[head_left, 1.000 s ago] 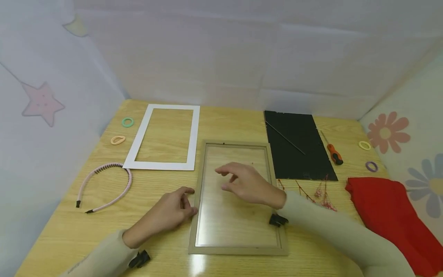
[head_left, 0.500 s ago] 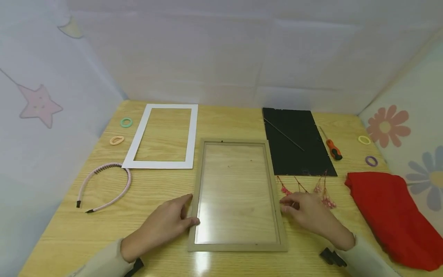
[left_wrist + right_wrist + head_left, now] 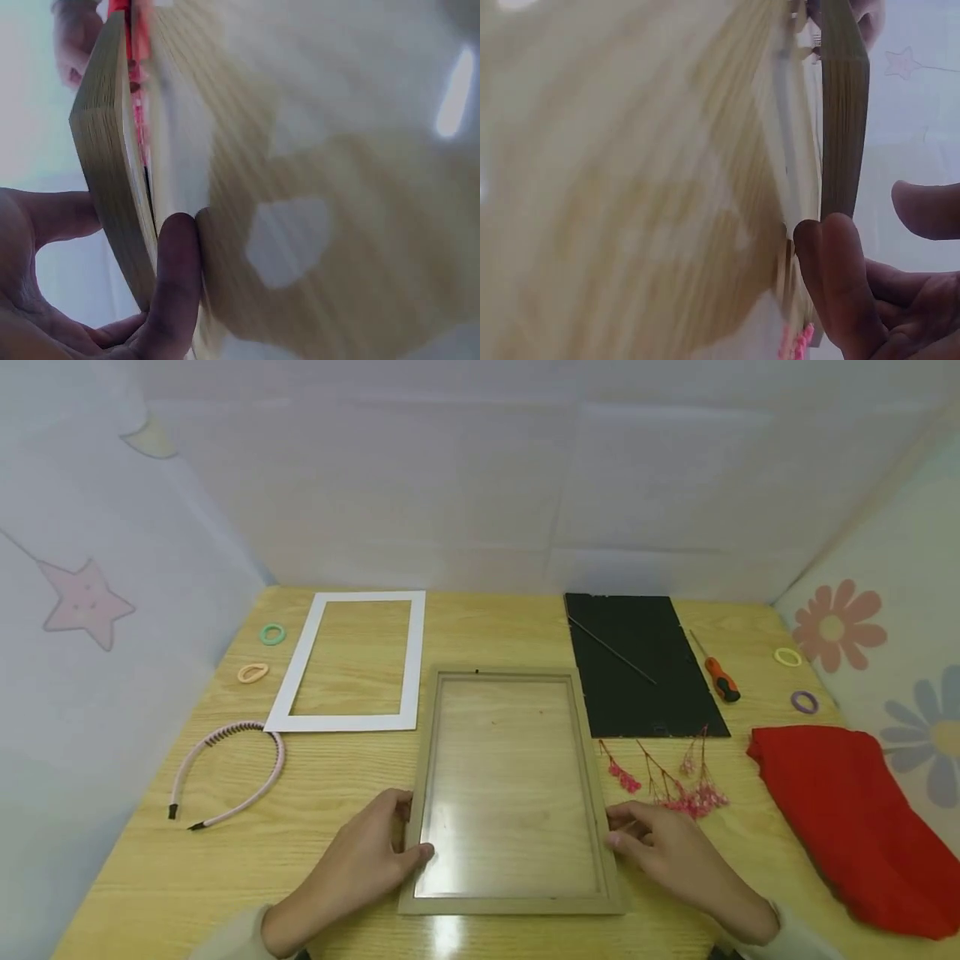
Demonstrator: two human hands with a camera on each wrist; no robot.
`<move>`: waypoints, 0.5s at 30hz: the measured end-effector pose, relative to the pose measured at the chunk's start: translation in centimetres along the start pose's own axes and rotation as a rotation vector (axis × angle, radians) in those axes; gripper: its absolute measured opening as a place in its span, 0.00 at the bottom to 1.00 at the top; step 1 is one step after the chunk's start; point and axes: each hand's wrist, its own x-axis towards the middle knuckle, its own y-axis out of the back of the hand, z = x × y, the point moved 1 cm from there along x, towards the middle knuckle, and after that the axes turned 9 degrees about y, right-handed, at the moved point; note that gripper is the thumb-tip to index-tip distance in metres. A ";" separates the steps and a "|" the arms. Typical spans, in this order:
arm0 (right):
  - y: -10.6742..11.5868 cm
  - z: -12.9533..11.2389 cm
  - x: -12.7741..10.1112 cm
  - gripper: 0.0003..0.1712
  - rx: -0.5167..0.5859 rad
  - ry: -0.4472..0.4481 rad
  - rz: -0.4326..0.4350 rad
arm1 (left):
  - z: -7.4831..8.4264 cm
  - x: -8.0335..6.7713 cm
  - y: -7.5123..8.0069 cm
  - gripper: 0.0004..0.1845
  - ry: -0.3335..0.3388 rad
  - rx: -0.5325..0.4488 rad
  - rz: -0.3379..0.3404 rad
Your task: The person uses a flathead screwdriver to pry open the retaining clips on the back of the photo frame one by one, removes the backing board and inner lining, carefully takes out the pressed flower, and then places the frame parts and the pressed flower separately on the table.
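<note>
An empty-backed picture frame with a light wood rim and a clear pane lies before me, slightly raised off the table. My left hand grips its left side, thumb on the upper face and fingers beneath. At the right side, my right hand holds the edge with its fingers curled under. The right wrist view shows those fingers against the lower edge of the rim, while the thumb stands a little apart. Beyond the right hand lie sprigs of pink dried flowers.
A white mat border and a pink headband lie left. A black backing board bears a thin rod; a screwdriver lies beside it. Red cloth is at right. Small hair ties lie near both sides.
My right hand has moved from above the pane to the frame's right edge. My left hand has closed on the left edge, and the frame's near end has come up slightly.
</note>
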 end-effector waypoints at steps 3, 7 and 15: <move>0.0 -0.1 -0.6 0.30 0.104 0.021 -0.022 | 0.1 -0.3 0.1 0.39 0.009 -0.032 -0.009; -0.5 -0.1 -1.1 0.36 0.309 -0.034 -0.043 | -0.1 -0.5 0.0 0.41 0.037 -0.149 -0.072; -1.8 0.4 -1.4 0.33 1.013 -0.187 -0.010 | -0.4 -0.2 -0.6 0.40 0.132 -0.685 -0.333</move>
